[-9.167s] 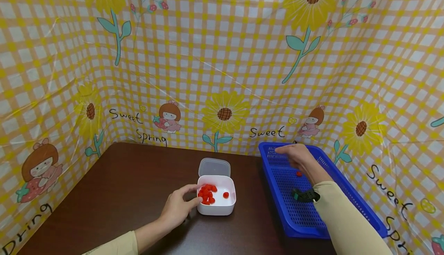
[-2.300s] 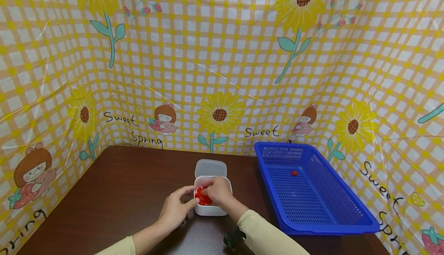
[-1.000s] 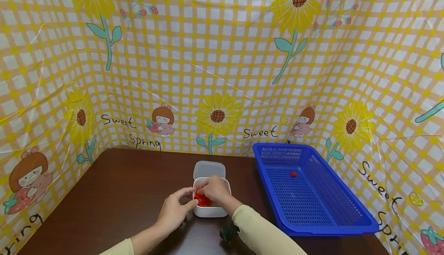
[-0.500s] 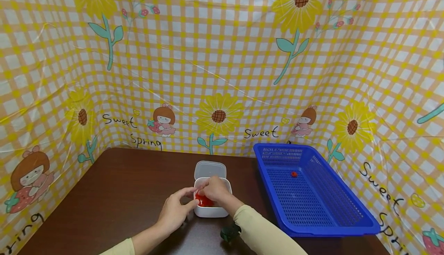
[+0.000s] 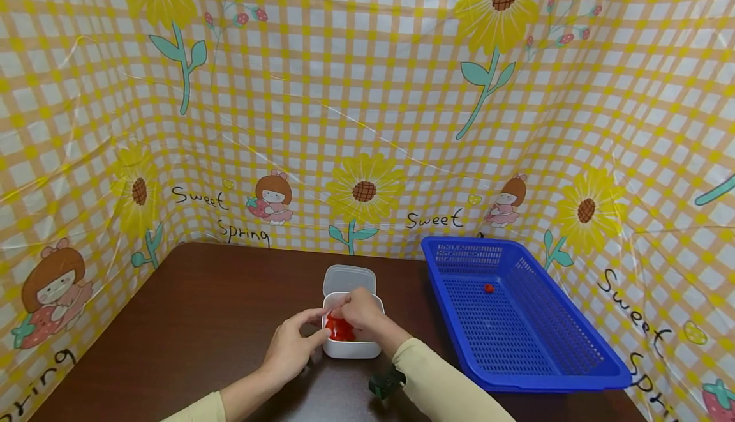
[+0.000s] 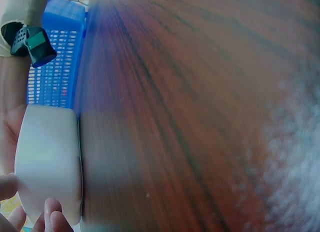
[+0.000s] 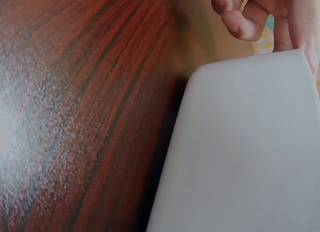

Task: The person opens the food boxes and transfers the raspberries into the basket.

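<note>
A white box (image 5: 351, 350) with small red pieces (image 5: 340, 327) inside stands on the table, its translucent lid (image 5: 349, 280) folded open behind it. My left hand (image 5: 289, 345) holds the box at its left side, thumb near the front corner and index finger at the rim further back. My right hand (image 5: 363, 312) reaches down into the box with bent fingers among the red pieces. Its fingertips are hidden, so whether they pinch a piece cannot be seen. In the left wrist view the box wall (image 6: 50, 157) fills the lower left.
A blue perforated basket (image 5: 545, 380) stands on the right of the table, with one red piece (image 5: 489, 288) on its floor. A dark strap with a wrist camera (image 5: 386, 382) sits on my right wrist. Checked yellow cloth (image 5: 367, 109) encloses the dark brown table (image 5: 230, 307).
My right hand has come from above the basket into the box and stays there, shifting slightly among the red pieces. The pieces look more bunched at the left. My left hand keeps its place.
</note>
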`<state>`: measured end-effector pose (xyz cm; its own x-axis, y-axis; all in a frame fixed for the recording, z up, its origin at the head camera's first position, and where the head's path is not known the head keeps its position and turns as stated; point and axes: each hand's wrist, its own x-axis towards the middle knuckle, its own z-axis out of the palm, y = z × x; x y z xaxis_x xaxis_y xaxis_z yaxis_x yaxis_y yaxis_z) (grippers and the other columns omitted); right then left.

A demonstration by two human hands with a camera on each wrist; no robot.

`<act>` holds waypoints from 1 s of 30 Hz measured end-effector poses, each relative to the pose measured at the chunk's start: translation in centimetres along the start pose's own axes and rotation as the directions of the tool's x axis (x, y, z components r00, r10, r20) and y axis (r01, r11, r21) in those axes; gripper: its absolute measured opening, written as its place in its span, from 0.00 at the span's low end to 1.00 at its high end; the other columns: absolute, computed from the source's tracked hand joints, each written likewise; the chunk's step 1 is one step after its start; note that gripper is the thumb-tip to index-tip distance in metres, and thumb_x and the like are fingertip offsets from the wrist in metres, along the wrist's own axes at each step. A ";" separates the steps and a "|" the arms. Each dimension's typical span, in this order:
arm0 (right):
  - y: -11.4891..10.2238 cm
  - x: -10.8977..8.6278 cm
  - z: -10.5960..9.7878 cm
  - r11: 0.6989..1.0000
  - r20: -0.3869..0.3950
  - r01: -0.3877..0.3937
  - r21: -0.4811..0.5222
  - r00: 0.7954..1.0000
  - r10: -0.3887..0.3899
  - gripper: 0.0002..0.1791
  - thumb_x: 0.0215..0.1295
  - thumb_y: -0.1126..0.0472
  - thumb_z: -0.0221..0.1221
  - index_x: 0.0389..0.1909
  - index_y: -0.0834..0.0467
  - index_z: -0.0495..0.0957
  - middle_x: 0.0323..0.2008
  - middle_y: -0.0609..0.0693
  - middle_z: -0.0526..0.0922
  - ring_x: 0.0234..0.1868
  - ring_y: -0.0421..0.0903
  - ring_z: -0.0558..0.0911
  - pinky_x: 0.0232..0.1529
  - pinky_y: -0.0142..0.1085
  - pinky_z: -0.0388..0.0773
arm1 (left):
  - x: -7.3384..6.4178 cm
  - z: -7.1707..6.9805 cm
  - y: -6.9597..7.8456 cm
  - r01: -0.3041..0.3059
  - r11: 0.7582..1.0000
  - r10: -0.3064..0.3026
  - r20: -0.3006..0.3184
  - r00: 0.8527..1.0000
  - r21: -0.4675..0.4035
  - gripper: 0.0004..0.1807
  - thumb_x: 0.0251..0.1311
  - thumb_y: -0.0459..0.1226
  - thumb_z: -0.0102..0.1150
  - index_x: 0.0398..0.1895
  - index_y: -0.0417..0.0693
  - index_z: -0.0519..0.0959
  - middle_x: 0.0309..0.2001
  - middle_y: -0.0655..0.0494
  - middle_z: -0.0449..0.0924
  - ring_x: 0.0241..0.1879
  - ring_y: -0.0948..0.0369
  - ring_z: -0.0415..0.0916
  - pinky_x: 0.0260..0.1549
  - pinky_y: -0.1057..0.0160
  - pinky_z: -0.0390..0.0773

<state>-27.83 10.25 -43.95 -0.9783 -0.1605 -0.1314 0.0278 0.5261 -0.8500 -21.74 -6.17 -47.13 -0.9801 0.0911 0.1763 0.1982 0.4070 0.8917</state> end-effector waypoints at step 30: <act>-2.5 -1.2 -3.0 0.998 0.002 -0.037 -0.048 0.999 0.037 0.07 0.64 0.61 0.66 0.37 0.62 0.88 0.19 0.48 0.71 0.13 0.40 0.55 0.14 0.29 0.55 | 0.0 0.0 -0.1 0.002 1.000 -0.002 0.009 1.000 -0.019 0.20 0.62 0.40 0.67 0.58 0.52 0.81 0.44 0.53 0.82 0.19 0.58 0.77 0.16 0.65 0.73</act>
<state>-27.39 11.63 -40.11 -0.9762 -0.1425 -0.1636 0.0539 0.5710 -0.8192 -21.74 -6.16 -47.20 -0.9803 0.0988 0.1709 0.1961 0.3894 0.8999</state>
